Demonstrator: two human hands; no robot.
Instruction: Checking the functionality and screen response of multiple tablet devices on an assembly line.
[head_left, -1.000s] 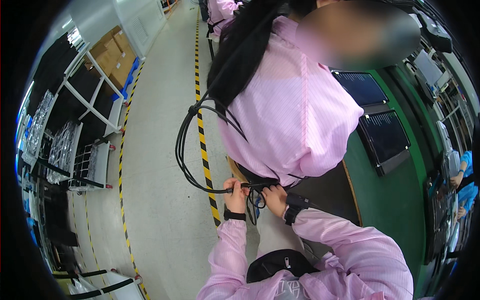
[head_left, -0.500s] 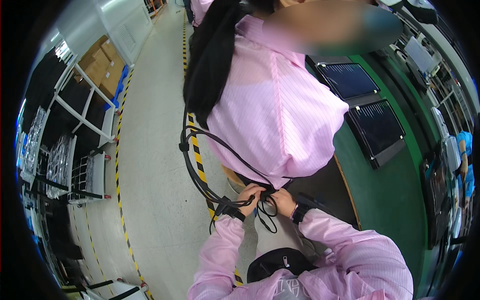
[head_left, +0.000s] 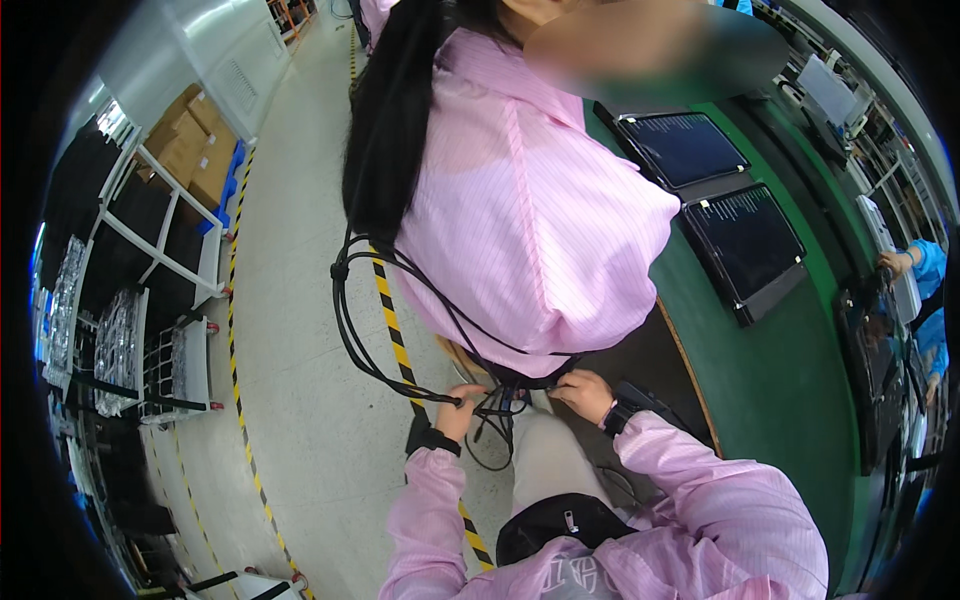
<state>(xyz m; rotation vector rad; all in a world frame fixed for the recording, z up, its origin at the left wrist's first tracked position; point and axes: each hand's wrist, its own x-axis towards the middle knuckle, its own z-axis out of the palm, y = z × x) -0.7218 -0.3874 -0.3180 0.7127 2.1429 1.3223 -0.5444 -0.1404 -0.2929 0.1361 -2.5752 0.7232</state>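
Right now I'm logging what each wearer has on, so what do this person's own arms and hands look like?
Both arms wear long pale pink sleeves with fine stripes and gathered cuffs. The left hand is bare, with a black band at the left cuff. The right hand is bare too, with a dark wristband at its wrist. No gloves show.

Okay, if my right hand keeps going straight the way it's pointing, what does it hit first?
Probably the black cable bundle that your right hand already grips, then your left hand just beyond; depth is hard to judge here.
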